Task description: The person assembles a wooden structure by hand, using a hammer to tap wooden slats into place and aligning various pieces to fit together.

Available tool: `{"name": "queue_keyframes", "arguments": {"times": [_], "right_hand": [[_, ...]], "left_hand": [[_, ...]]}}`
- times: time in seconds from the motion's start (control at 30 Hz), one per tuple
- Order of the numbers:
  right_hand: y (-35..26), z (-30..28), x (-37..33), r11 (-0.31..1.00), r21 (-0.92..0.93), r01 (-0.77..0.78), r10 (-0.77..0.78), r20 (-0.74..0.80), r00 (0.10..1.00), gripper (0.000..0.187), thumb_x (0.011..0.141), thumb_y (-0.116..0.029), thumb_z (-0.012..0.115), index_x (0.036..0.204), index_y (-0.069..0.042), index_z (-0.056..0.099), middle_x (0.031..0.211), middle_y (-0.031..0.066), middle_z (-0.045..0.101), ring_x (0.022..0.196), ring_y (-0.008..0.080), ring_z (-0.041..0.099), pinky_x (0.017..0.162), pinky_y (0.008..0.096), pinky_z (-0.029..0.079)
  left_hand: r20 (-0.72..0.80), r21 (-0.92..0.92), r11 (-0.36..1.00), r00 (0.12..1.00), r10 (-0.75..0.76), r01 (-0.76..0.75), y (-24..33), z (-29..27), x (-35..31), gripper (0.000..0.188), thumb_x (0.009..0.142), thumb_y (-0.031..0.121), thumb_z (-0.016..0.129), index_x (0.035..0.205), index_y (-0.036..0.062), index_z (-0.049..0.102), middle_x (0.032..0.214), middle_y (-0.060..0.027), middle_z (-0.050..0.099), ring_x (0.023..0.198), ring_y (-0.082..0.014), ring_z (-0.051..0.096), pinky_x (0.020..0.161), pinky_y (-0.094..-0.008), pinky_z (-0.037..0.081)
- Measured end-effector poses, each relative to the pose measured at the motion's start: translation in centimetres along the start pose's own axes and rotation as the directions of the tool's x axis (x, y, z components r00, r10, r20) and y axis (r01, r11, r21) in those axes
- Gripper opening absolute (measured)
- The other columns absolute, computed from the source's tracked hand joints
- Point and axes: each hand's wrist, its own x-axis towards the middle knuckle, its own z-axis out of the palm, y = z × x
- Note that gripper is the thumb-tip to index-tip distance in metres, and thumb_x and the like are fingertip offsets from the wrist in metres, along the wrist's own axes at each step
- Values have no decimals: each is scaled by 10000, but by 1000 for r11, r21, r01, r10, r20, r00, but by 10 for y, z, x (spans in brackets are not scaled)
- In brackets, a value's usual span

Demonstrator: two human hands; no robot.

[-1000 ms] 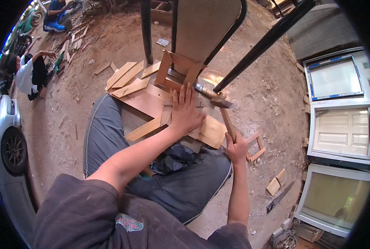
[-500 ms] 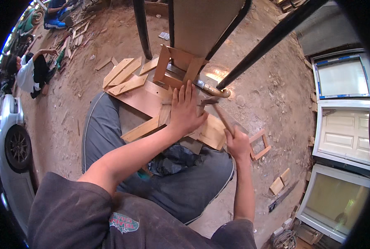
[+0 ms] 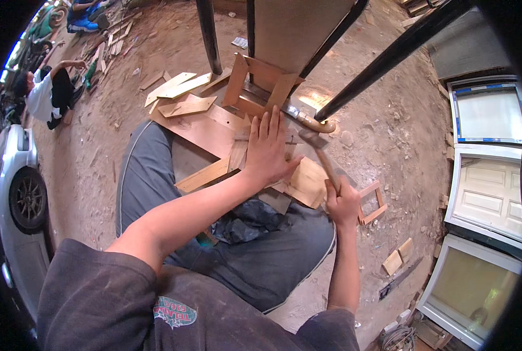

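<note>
My left hand lies flat, fingers stretched, over wood pieces on a board across my lap. My right hand is closed round the wooden handle of a hammer. The hammer's head is raised just right of my left thumb, apart from it. A pale wood block sits below the hammer head, and a narrow wood strip sticks out left of my left hand. Beyond my fingertips stands a small wooden frame. My palm hides the joint beneath it.
Loose angled wood strips are piled at the board's far left. Dark metal legs and a curved pipe end stand ahead. On the ground to the right lie another wooden frame and offcuts. Windows line the right; a car is left.
The hammer head has swung a little right, away from my left hand. My left fingers are slightly more spread. The piled strips have shifted, and the whole view has moved slightly.
</note>
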Motion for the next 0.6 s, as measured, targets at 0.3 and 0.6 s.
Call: {"name": "queue_keyframes", "arguments": {"times": [0.3, 0.6], "right_hand": [[19, -6, -5, 989, -131, 69, -59, 74, 995, 322, 925, -300, 733, 800, -59, 559, 657, 198, 619, 615, 397, 662, 532, 473, 489], [6, 9, 11, 992, -109, 66, -56, 93, 994, 332, 930, -332, 719, 835, -52, 567, 670, 211, 630, 650, 427, 661, 552, 500, 494]], "left_hand": [[-3, -41, 999, 1000, -13, 13, 0, -1, 0, 1123, 835, 638, 635, 1574, -95, 212, 1659, -283, 188, 1518, -430, 246, 1251, -574, 122], [-20, -70, 998, 1000, -2, 0, -3, -1, -1, 1120, 845, 618, 630, 1581, -96, 179, 1656, -288, 187, 1521, -430, 239, 1257, -574, 102]]}}
